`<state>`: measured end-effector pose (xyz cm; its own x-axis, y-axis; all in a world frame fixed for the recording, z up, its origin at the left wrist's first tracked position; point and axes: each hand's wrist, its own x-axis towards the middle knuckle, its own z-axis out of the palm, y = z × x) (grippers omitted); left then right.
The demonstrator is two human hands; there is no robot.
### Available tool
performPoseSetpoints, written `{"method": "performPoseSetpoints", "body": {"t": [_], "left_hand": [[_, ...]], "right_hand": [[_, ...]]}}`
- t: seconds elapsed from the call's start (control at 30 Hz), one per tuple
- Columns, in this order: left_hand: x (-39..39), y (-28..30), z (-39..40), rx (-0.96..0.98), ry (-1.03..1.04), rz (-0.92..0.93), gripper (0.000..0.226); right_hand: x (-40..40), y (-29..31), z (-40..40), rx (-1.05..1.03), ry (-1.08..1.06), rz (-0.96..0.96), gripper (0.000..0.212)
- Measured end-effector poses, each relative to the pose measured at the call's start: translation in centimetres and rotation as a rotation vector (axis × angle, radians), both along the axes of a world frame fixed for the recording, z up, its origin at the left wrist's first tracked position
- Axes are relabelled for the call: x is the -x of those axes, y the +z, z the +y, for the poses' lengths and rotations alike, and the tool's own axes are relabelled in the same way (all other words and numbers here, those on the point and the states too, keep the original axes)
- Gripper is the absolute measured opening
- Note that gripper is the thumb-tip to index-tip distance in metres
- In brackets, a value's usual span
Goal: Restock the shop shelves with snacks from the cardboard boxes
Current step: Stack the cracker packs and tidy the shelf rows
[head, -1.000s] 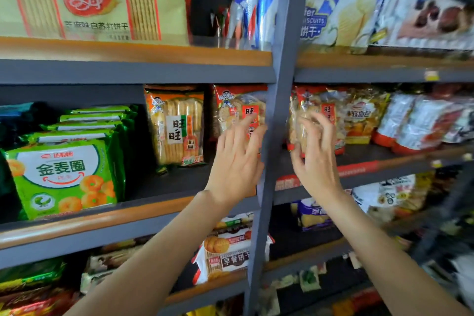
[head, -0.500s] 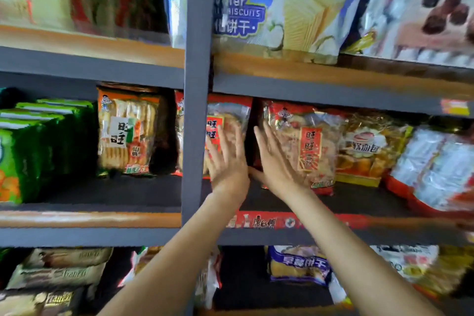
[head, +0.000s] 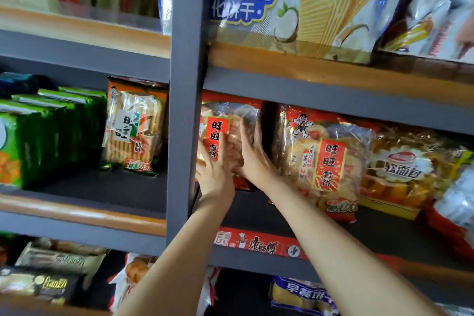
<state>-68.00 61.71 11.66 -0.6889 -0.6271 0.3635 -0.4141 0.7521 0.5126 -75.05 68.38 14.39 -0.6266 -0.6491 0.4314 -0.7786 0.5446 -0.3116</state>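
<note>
Head view: left hand and right hand, fingers straight, flat against red snack bag upright on middle shelf, just right of grey post; dark gap before next red bag

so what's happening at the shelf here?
A person is straightening stock on the middle shelf. Both hands press flat on a red rice cracker bag beside the grey upright post: left hand on its front, right hand along its right side. A matching bag stands just to the right.
</note>
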Motion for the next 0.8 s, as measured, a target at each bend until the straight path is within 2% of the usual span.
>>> {"method": "performPoseSetpoints", "body": {"t": [0.13, 0.23, 0.33, 0.37, 0.43, 0.5, 0.57, 0.6, 0.7, 0.8], "left_hand": [[0.2, -0.3, -0.5, 0.054, -0.029, 0.013, 0.089], [-0.2, 0.2, -0.4, 0.050, -0.019, -0.068, 0.085], [0.4, -0.3, -0.4, 0.115, -0.051, -0.036, 0.078], [0.2, -0.6, -0.2, 0.134, -0.087, -0.056, 0.075], [-1.9, -0.4, 0.9, 0.041, -0.194, -0.056, 0.065], [-5.9, -0.2, 2.3, 0.035, -0.361, 0.094, 0.058], [-10.2, -0.7, 2.3, 0.188, -0.495, 0.385, 0.059], [-12.0, -1.0, 1.6, 0.252, -0.554, 0.465, 0.057], [-17.4, -1.0, -2.9, 0.344, -0.601, 0.564, 0.044], [-22.7, -0.1, -9.4, 0.406, -0.459, 0.525, 0.042]], "right_hand": [[-0.1, -0.6, 0.0, 0.007, -0.027, 0.015, 0.110], [-0.8, -0.9, 0.0, -0.016, -0.122, 0.160, 0.102], [-1.6, -1.2, 0.7, -0.089, -0.151, 0.251, 0.093], [-2.1, -1.2, 1.0, -0.059, -0.168, 0.255, 0.093], [-3.5, -0.9, 1.5, 0.048, -0.210, 0.296, 0.085], [-6.0, -0.1, 2.0, 0.198, -0.203, 0.322, 0.070], [-9.1, 0.9, 2.7, 0.379, -0.167, 0.363, 0.056], [-10.6, 1.2, 2.7, 0.446, -0.163, 0.424, 0.054], [-15.1, 1.4, 1.1, 0.497, -0.140, 0.544, 0.054], [-20.3, 1.6, -3.2, 0.525, -0.061, 0.591, 0.051]]}}
